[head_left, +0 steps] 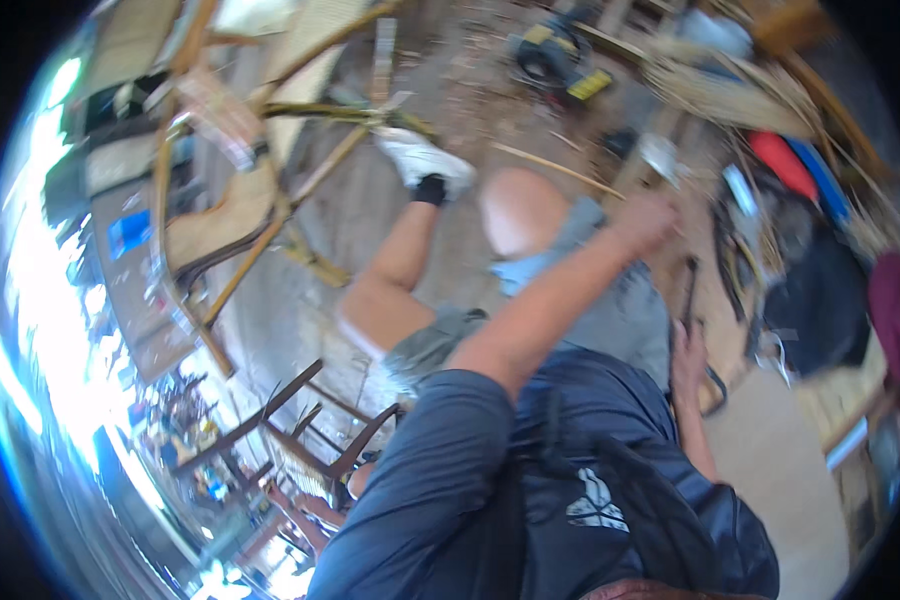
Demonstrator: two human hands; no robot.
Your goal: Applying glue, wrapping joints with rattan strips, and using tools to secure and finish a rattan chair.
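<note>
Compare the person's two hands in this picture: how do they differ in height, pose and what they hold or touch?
The left hand is raised on an outstretched forearm; the right hand sits lower, near the lap.
The left hand is closed in a fist around a blurred tool, possibly a hammer; the right hand rests by a thin dark upright rod, and its grip is unclear.
The left hand is smeared by blur; the right hand is sharper.
Both are bare.
</note>
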